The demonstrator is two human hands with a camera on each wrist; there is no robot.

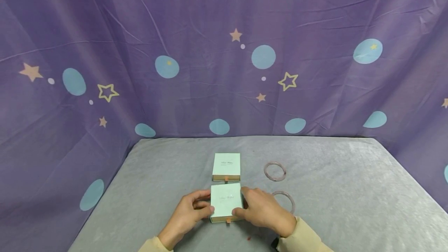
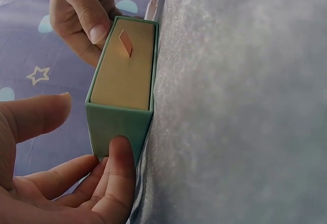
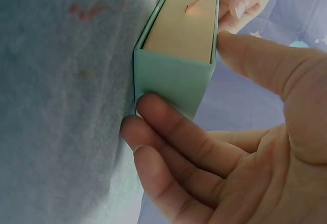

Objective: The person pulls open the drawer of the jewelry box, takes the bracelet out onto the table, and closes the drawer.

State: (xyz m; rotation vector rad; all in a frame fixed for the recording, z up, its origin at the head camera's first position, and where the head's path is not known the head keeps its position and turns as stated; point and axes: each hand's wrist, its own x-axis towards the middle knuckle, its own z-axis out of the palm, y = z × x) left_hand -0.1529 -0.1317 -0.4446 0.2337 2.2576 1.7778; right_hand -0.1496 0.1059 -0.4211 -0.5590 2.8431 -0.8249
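A mint-green drawer-style jewellery box [image 1: 224, 200] lies flat on the table between both hands. Its gold-coloured drawer front, with a small copper-toned pull tab [image 2: 125, 43], faces the person. Fingertips of the left hand [image 1: 190, 210] touch the box's left side; the left wrist view shows that thumb held apart from it. The right hand [image 1: 263, 208] holds the opposite side, its thumb on the top edge and its fingers against the side wall. Just behind lies a matching mint-green box [image 1: 226, 165]. The drawer of the nearer box is pushed in; its contents are hidden.
To the right lies a pinkish translucent bangle [image 1: 265, 172]. A second bangle [image 1: 289, 197] is partly hidden behind the right hand. Small red marks [image 3: 88, 13] show on the grey table cloth [image 1: 336, 189]. A purple patterned curtain [image 1: 210, 18] surrounds the table's back and sides.
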